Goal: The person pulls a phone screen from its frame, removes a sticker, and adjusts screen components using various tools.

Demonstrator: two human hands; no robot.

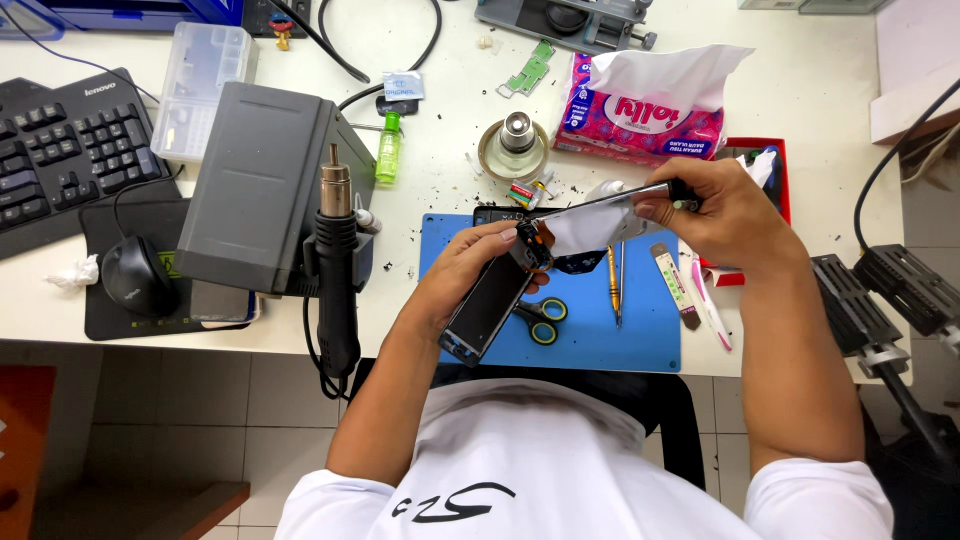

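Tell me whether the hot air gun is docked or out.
Docked: the hot air gun hangs nozzle-up in its holder beside the grey station, neither hand touching it.

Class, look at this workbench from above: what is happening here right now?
A person sits at a white table and works over a blue mat. The left hand holds a dark phone tilted above the mat. The right hand holds a thin metal tool with a white tissue, its tip at the phone's upper end. Small scissors lie on the mat beside the phone, and a hot-air gun hangs at its grey station.
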